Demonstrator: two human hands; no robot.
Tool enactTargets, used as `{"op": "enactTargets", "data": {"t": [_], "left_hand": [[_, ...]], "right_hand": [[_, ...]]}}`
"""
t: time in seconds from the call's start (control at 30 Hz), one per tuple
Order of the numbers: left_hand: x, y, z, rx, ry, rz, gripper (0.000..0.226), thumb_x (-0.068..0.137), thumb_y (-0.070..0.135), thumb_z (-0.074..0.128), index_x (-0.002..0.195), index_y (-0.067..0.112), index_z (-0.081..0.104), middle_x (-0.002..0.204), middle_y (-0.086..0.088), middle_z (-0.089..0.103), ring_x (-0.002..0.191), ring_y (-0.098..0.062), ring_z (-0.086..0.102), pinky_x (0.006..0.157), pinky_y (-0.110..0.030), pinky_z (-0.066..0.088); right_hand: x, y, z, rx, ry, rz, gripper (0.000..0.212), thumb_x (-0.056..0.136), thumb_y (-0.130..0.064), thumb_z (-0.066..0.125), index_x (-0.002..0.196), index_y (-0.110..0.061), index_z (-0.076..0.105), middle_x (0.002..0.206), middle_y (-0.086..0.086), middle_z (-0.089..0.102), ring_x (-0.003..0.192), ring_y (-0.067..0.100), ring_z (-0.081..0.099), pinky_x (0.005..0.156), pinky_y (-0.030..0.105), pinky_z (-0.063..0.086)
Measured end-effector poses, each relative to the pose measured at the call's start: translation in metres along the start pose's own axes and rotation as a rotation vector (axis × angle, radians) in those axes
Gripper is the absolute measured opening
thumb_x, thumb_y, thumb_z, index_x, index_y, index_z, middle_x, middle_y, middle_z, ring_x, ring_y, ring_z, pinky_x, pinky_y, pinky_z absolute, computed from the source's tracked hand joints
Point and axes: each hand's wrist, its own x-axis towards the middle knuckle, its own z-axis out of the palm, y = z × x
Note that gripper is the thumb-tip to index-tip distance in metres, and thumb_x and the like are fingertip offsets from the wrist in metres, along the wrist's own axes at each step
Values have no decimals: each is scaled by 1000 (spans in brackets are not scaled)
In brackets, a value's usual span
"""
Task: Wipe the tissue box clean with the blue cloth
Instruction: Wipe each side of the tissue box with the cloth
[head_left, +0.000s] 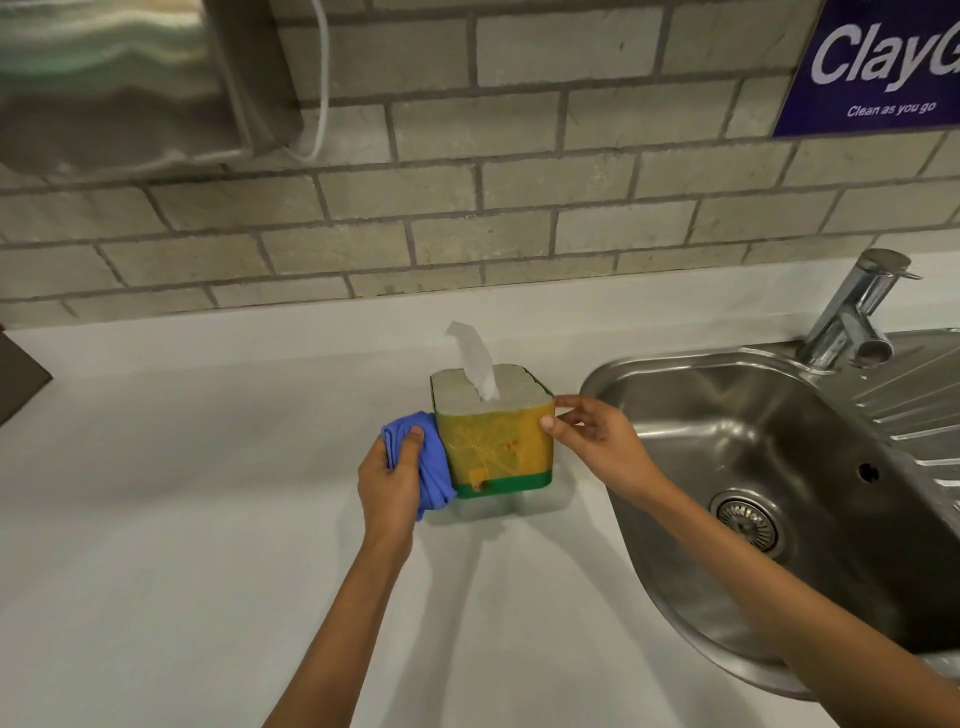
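A yellow tissue box (496, 447) with a green base stands upright on the white counter (208, 519), a white tissue (475, 358) sticking out of its top. My left hand (389, 478) grips a bunched blue cloth (428, 457) and presses it against the box's left side. My right hand (587, 436) pinches the box's upper right corner between thumb and fingers, steadying it.
A steel sink (779, 467) with a drain lies directly right of the box, and a chrome tap (857, 312) stands behind it. A brick wall backs the counter, with a metal dispenser (130, 78) at upper left and a blue sign (883, 62) at upper right.
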Motion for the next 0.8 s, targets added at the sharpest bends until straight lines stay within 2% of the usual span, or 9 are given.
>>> {"op": "enactTargets", "data": {"t": [0.13, 0.3, 0.37, 0.43, 0.5, 0.57, 0.63, 0.7, 0.8], "left_hand": [[11, 23, 0, -17, -12, 27, 19, 89, 19, 56, 72, 27, 59, 76, 4, 62, 70, -10, 58, 62, -22, 48], [27, 43, 0, 46, -43, 12, 18, 89, 20, 56, 72, 24, 58, 76, 0, 63, 71, -15, 59, 62, -26, 49], [32, 47, 1, 77, -35, 21, 19, 89, 20, 56, 70, 23, 58, 74, -1, 62, 71, -19, 59, 62, -29, 49], [34, 48, 2, 100, -16, 34, 20, 89, 19, 56, 69, 22, 57, 73, -1, 62, 75, -23, 59, 69, -32, 50], [35, 47, 2, 136, -2, 53, 20, 88, 20, 57, 68, 22, 55, 73, 0, 61, 79, -25, 59, 76, -37, 50], [34, 46, 1, 171, 14, 77, 21, 88, 21, 58, 67, 24, 54, 71, 1, 60, 79, -26, 58, 77, -38, 50], [31, 46, 0, 212, 37, 123, 24, 88, 22, 58, 65, 24, 52, 68, 1, 58, 74, -24, 56, 73, -37, 49], [25, 47, -1, 264, 75, 199, 24, 87, 22, 59, 64, 21, 52, 64, 1, 56, 66, -20, 53, 67, -34, 47], [8, 50, 0, 333, 110, 410, 16, 84, 20, 62, 70, 14, 56, 64, -1, 56, 61, -18, 50, 61, -31, 43]], "right_hand": [[9, -14, 4, -2, -4, 24, 49, 76, -49, 62, 122, -41, 49, 72, 2, 64, 77, 11, 71, 82, 24, 53], [19, -29, 10, 18, 37, 27, 35, 78, -44, 64, 109, -29, 64, 77, 1, 66, 66, 19, 71, 81, 40, 57], [25, -32, 11, -29, 81, 54, 39, 74, -51, 65, 106, -30, 66, 77, -4, 65, 64, 14, 69, 75, 31, 55], [32, -34, 11, -124, 114, 48, 40, 72, -55, 65, 103, -31, 67, 81, -9, 58, 72, 7, 62, 69, 20, 46], [38, -35, 13, -114, 100, 31, 32, 72, -53, 66, 96, -31, 66, 95, -8, 52, 90, 7, 56, 74, 15, 39], [40, -35, 16, -46, 63, 9, 22, 73, -49, 66, 86, -33, 62, 107, -6, 56, 104, 8, 54, 86, 19, 39], [41, -34, 19, 14, 33, -21, 14, 77, -43, 65, 83, -31, 61, 104, -5, 64, 108, 11, 58, 95, 29, 44], [41, -32, 21, 57, 10, -51, 9, 81, -36, 63, 86, -28, 62, 100, -4, 67, 106, 14, 60, 97, 34, 47], [45, -31, 23, 81, -10, -58, 16, 85, -31, 60, 97, -22, 64, 107, 2, 65, 106, 17, 59, 96, 34, 47]]}}
